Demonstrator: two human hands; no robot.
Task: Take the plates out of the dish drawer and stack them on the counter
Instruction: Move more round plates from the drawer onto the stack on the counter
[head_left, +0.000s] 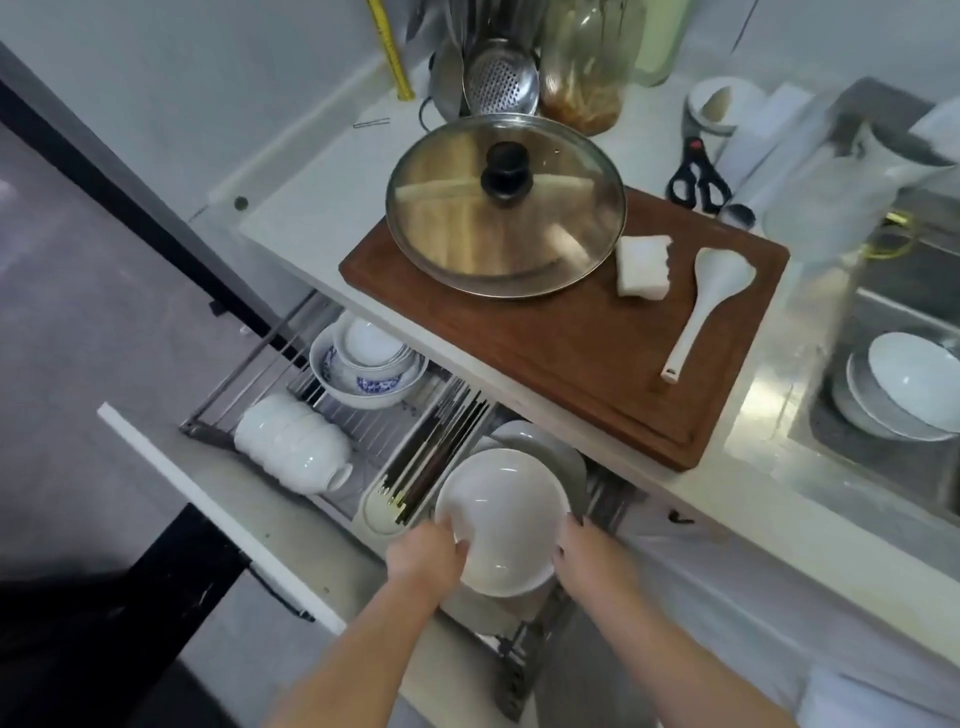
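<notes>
Over wire drawer: round, glossy, seemingly ceramic plate

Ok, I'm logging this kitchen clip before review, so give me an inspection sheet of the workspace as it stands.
Surface: white counter bearing a wooden cutting board.
Job's things: white plate held over the open dish drawer; more plates stand behind it in the rack. None stacked on the counter yet.
Clutter: glass pot lid, white sponge and white rice paddle on the board; scissors beside it; bowls in the sink; white bowls and chopsticks in the drawer.
Grippers: left hand and right hand grip the plate's opposite edges.
Cables: nothing seen.
Surroundings: grey floor, pale wall.
</notes>
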